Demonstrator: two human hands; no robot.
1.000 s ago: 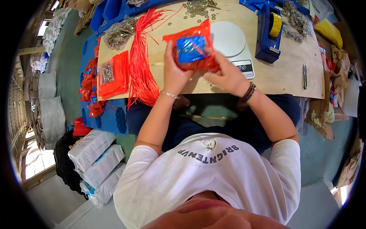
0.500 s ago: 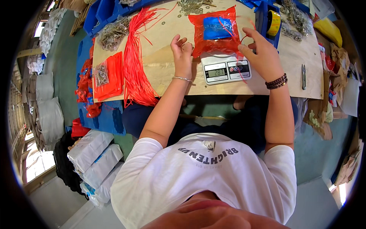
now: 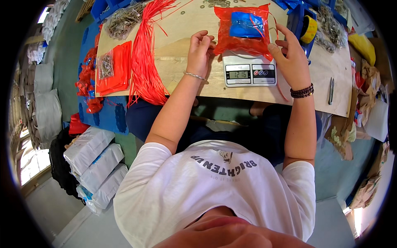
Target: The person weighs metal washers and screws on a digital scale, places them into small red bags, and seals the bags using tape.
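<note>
A red plastic bag point(image 3: 226, 44) with a blue packet point(image 3: 246, 25) showing inside rests on a white digital kitchen scale point(image 3: 249, 81), whose display is lit. My left hand point(image 3: 199, 56) is at the bag's left edge, fingers loosely bent and apart, holding nothing that I can see. On the other side, my right hand point(image 3: 292, 60) has its thumb by the bag's lower right corner and its fingers spread. Whether either hand touches the bag is hard to tell. A thin red plastic strip hangs from the bag's right side past the scale.
A long bundle of red plastic strips point(image 3: 148, 70) lies left of the scale, beside a stack of flat red bags point(image 3: 120, 68). Loose screws point(image 3: 124, 22) are heaped behind. To the right are yellow tape point(image 3: 309, 29) at a blue bin and small snips point(image 3: 331, 91).
The scale's reading has changed. My hands have stayed beside the bag, the right one now lower against its corner. The whole view has shifted slightly.
</note>
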